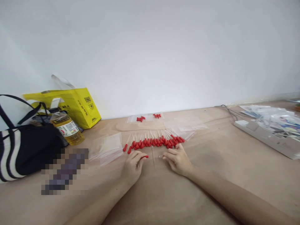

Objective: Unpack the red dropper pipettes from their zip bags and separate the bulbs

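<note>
A row of several clear droppers with red rubber bulbs (154, 141) lies on the tan table (211, 162) in front of me. My left hand (134, 162) rests just below the row, its fingers closed on one red bulb (145, 157). My right hand (178, 159) lies beside it, fingertips pinched on the end of a thin clear tube (161, 156). Another clear tube (153, 156) lies loose between the hands. Small clear bags (110, 147) lie left of the row. A bag with a few red bulbs (147, 118) sits near the wall.
At the left stand a yellow paper bag (77, 104), a bottle of yellow oil (67, 128) and a dark striped bag (25, 147). A white power strip (267, 137) and plastic-wrapped sheets (276, 118) lie at the right. A white wall closes the back.
</note>
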Tool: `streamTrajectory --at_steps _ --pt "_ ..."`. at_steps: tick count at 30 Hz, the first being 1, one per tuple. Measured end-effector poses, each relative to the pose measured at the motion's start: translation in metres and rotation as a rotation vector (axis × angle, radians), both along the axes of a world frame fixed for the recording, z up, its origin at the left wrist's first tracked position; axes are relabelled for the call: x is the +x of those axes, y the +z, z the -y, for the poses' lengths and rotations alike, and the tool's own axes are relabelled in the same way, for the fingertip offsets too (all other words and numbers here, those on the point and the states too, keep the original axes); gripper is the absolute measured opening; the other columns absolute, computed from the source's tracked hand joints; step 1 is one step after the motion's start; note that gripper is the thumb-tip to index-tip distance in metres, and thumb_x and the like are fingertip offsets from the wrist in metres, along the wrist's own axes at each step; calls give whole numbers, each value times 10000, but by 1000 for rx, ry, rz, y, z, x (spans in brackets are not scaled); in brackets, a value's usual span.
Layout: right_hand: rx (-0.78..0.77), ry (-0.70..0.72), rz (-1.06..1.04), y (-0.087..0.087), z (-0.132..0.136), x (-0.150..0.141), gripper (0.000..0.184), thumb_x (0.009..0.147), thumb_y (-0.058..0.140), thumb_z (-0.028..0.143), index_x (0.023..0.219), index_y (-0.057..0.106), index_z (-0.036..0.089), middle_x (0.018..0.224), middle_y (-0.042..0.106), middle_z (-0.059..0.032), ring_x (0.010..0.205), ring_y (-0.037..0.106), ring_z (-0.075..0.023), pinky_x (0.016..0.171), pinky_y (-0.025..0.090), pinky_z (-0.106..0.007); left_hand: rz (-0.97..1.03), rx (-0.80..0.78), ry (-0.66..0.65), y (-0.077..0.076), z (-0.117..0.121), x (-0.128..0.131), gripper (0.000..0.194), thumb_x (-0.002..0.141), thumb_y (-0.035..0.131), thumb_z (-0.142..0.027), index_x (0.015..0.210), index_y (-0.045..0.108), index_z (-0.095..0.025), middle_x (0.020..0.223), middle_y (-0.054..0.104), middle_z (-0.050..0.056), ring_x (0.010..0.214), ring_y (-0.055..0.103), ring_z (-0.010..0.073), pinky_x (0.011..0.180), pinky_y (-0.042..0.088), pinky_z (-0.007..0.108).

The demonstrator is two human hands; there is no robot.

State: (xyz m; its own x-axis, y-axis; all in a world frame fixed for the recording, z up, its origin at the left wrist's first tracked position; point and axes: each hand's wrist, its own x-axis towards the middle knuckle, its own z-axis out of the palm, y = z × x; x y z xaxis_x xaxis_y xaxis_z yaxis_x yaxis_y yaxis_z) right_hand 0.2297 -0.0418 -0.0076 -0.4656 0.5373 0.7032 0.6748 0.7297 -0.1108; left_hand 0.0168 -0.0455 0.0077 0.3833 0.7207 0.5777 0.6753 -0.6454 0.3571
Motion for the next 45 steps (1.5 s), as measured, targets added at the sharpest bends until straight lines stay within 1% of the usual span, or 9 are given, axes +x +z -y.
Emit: streamTrajectory --at_steps 3,6,10,15,19,27,32,39,45 --pt "-90 -21 -19 -4 -2 -1 248 825 384 133 977 578 168 758 565 -41 648 472 -132 616 310 -272 38 8 -29 4 -6 -6 197 847 398 -217 922 579 -195 852 551 43 801 530 146 728 435 280" --pt "-175 -28 -108 -6 -3 -5 386 800 328 46 1144 485 120 860 532 -85 742 499 -142 650 398 -247 34 64 44 10 -12 -19 232 841 392 -207 999 560 -188 883 517 52 838 526 153 758 440 292" --pt "-219 -37 -212 -2 -3 -10 316 787 358 36 1016 550 138 782 504 -59 689 510 -132 650 447 -243 -29 23 35 17 -11 -44 195 816 442 -222 984 533 -185 847 545 36 774 542 144 706 453 270" --pt "-207 -68 -191 -3 -5 -15 228 778 402 47 870 576 162 798 513 -52 684 527 -127 617 459 -233 -126 -17 -87 17 -3 -62 62 798 469 -213 813 524 -189 766 566 14 714 548 130 651 454 245" --pt "-202 -46 -93 -5 -6 -24 207 764 400 38 773 572 153 787 489 -50 659 511 -117 605 452 -222 -168 -56 -132 15 -5 -60 104 816 441 -220 803 541 -194 802 575 28 750 558 133 679 459 257" --pt "-319 -23 -125 4 1 -47 117 769 451 111 698 533 154 806 459 -49 689 494 -117 661 452 -241 -133 -36 -6 8 -9 -59 120 803 460 -270 830 543 -188 763 548 19 657 534 123 589 450 229" --pt "-352 -2 -148 4 1 -51 129 792 443 131 707 538 152 800 477 -57 752 502 -136 722 451 -266 -97 20 92 10 -16 -57 123 779 504 -307 817 530 -192 761 562 14 709 540 146 654 446 265" --pt "-328 70 -190 3 -1 -35 137 778 443 96 781 564 160 834 495 -54 773 512 -132 718 456 -259 -178 9 127 21 -43 -38 129 745 516 -278 833 561 -194 805 582 27 787 545 185 709 437 313" --pt "-316 68 -263 -1 -2 -10 155 750 461 82 797 582 166 841 510 -55 761 519 -131 692 458 -262 -227 -18 116 15 -56 -34 120 738 517 -241 828 579 -191 760 601 25 734 563 185 671 445 309"
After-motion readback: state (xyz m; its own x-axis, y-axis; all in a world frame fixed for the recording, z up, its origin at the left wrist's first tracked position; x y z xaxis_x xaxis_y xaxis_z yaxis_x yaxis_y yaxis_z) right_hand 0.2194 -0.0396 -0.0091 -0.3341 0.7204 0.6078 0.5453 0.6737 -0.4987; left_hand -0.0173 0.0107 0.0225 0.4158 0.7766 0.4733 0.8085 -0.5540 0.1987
